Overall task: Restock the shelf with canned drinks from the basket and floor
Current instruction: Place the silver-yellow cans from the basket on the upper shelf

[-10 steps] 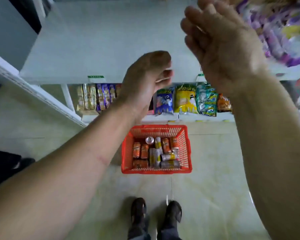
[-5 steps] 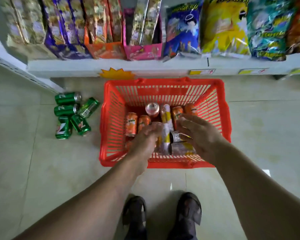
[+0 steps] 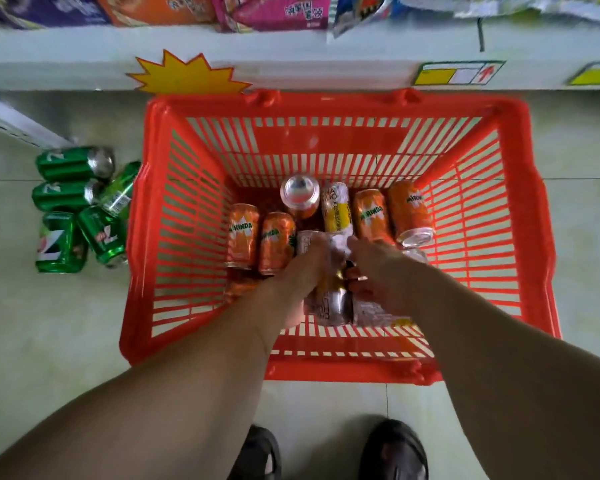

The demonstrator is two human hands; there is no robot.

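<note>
Both hands, left hand (image 3: 300,271) and right hand (image 3: 378,271), close together around a silver can (image 3: 329,299) in the basket (image 3: 534,220), its long axis running twelve to six.

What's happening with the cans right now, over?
Left hand and right hand both down in the red basket, closing on silver-and-yellow cans; grip unclear. Orange cans around them. Green cans on floor. Nothing blocking.
</note>
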